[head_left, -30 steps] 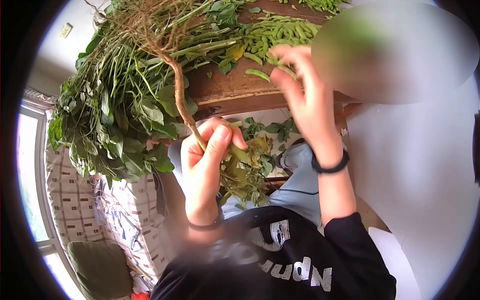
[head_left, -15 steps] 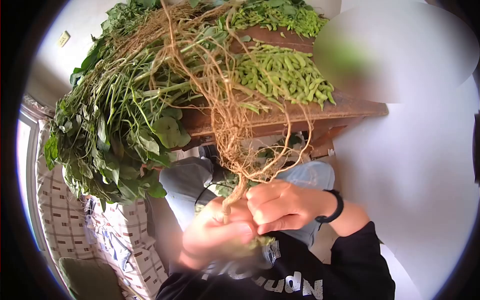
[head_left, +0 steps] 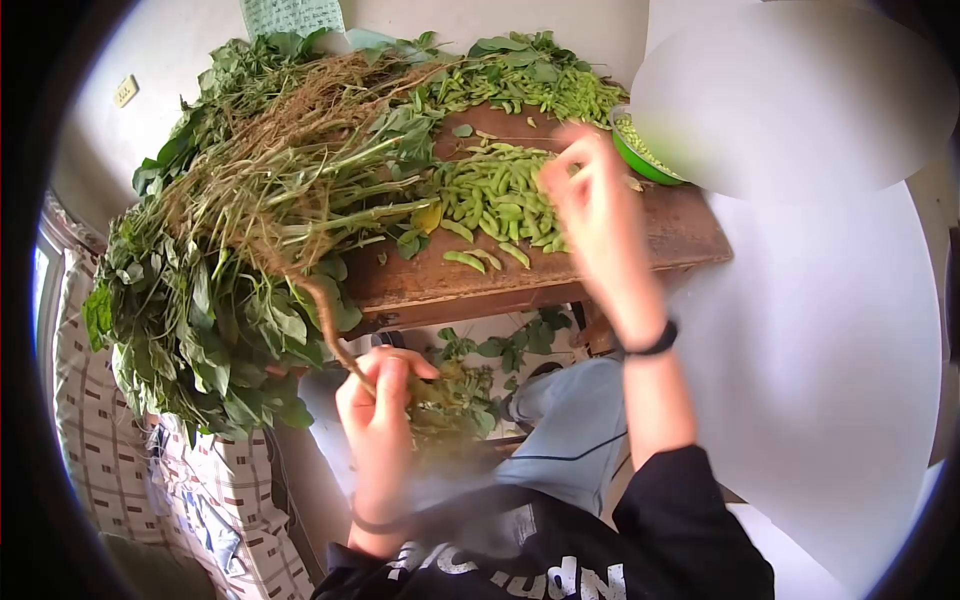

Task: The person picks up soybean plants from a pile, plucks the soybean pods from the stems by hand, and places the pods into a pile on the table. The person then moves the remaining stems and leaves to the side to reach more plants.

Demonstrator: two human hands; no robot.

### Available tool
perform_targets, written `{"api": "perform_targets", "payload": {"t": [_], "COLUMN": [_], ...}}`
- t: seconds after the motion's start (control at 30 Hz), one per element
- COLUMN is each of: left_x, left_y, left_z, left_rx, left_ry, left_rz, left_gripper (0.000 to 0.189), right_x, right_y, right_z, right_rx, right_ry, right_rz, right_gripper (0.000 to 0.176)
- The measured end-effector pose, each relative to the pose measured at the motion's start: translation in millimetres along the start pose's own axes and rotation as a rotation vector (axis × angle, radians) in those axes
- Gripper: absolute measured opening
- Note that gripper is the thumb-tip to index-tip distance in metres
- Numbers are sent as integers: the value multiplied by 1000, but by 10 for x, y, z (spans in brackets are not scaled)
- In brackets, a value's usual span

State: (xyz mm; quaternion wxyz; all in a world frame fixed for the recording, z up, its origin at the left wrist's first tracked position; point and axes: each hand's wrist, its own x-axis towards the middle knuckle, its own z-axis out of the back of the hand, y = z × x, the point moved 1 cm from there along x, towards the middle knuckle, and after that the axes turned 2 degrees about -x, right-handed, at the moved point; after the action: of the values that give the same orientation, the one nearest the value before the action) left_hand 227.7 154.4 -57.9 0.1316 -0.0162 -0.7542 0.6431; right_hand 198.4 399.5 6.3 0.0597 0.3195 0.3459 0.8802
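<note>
My left hand (head_left: 375, 405) is closed around the stem of an uprooted soybean plant (head_left: 328, 322), low over my lap. Its roots point up and left, blurred against the heaped plants, and its leafy part hangs beside the hand. My right hand (head_left: 600, 205) is raised over the right edge of a pile of green soybean pods (head_left: 500, 190) on the wooden table (head_left: 440, 285). Its fingers are curled and smeared by motion, and I cannot make out what is in them.
A heap of soybean plants (head_left: 230, 240) covers the table's left side and droops over its edge. More pods (head_left: 560, 90) lie at the back. A green bowl (head_left: 650, 170) holds shelled beans at the right. Leaves (head_left: 520, 340) lie on the floor below; a checked sofa (head_left: 110, 400) stands left.
My right hand has left the stem and moved up and away to the pod pile. My left hand has moved left, and the plant's roots have swung left, away from in front of the table.
</note>
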Motion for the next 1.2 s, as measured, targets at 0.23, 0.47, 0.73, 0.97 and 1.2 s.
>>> {"api": "perform_targets", "payload": {"t": [0.23,0.47,0.73,0.97,1.2], "left_x": [-27,-6,134,115,83], "left_y": [167,122,40,-9,-55], "left_z": [20,74,377,612,400], "left_rx": [58,87,-202,-410,-479], "left_ry": [1,-157,-316,-189,-189], "left_rz": [-130,-262,-412,-525,-543], "left_gripper": [23,49,59,47,38], "right_x": [-1300,-899,-749,-1047,-1367], "right_y": [434,89,-434,-45,484], "right_z": [-642,-595,-953,-686,-549], "right_rx": [496,50,-167,285,457], "right_ry": [272,-136,138,-23,173], "right_rz": [237,232,429,217,340], "right_gripper": [23,15,17,23,31]}}
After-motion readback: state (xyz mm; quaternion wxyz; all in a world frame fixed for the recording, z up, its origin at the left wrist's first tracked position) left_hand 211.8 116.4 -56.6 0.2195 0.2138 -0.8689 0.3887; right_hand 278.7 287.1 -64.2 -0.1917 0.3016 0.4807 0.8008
